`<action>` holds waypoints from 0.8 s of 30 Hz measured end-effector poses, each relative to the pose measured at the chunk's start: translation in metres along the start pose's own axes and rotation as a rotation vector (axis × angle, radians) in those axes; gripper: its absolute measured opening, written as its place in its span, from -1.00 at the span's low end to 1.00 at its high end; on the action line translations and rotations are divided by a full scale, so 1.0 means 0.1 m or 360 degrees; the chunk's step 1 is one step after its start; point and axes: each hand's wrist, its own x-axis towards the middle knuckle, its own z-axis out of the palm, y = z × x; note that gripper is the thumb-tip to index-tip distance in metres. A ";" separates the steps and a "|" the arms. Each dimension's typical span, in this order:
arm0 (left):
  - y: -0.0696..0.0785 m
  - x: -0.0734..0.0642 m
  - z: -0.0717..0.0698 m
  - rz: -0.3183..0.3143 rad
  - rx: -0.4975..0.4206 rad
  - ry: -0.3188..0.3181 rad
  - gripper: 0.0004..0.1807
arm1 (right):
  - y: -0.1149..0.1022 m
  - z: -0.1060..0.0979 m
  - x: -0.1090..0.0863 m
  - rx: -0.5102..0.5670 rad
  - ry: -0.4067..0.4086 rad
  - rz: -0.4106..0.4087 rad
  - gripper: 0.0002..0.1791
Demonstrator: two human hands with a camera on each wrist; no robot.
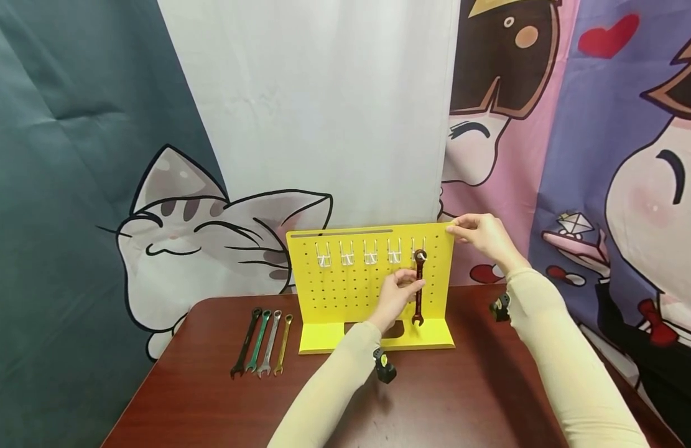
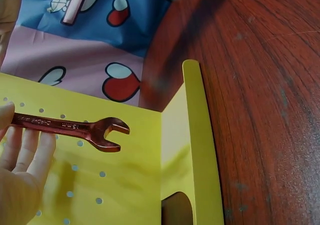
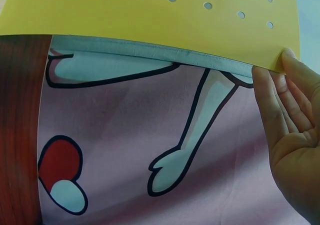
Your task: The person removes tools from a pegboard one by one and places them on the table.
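Note:
A yellow pegboard [image 1: 439, 280] stands upright on the table, with a row of metal hooks [image 1: 347, 259] near its top. At the rightmost hook is a dark red combination wrench [image 1: 418, 295], ring end up and open jaw down. My left hand [image 1: 392, 297] pinches its shaft between thumb and fingers; the left wrist view shows the red wrench [image 2: 75, 129] lying close in front of the board's holes. With thumb and fingers, my right hand [image 1: 484, 236] grips the board's top right corner, and the right wrist view shows the thumb on the yellow face.
On the table's left lie several wrenches side by side: black [image 1: 246, 342], green [image 1: 258, 341], silver [image 1: 269, 343] and gold [image 1: 283, 345]. The board's yellow base [image 1: 319, 338] rests on the reddish-brown table [image 1: 205, 398]. A printed curtain [image 1: 334, 112] hangs behind.

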 end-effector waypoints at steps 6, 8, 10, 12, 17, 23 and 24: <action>0.04 0.02 -0.03 0.0050 0.0024 -0.0015 -0.77 | -0.02 -0.01 0.01 0.0017 0.0024 -0.0004 -0.49; 0.04 0.00 -0.03 0.0036 0.0017 -0.0023 -0.78 | -0.02 -0.01 -0.01 0.0020 0.0019 0.0005 -0.48; 0.04 -0.02 -0.02 0.0016 0.0008 -0.0031 -0.79 | -0.01 -0.01 -0.03 0.0010 0.0006 0.0008 -0.48; 0.04 -0.05 -0.01 0.0015 0.0004 -0.0032 -0.80 | -0.01 -0.01 -0.04 0.0003 0.0003 0.0003 -0.48; 0.08 -0.10 0.02 0.0075 -0.0008 -0.0042 -0.80 | -0.01 -0.01 -0.04 0.0014 0.0013 -0.0028 -0.50; 0.18 -0.17 0.03 0.0096 -0.0020 -0.0116 -0.80 | 0.00 -0.01 -0.02 0.0037 0.0003 -0.0026 -0.50; 0.19 -0.18 0.03 0.0099 -0.0015 -0.0123 -0.80 | -0.01 -0.01 -0.01 0.0040 0.0005 -0.0028 -0.50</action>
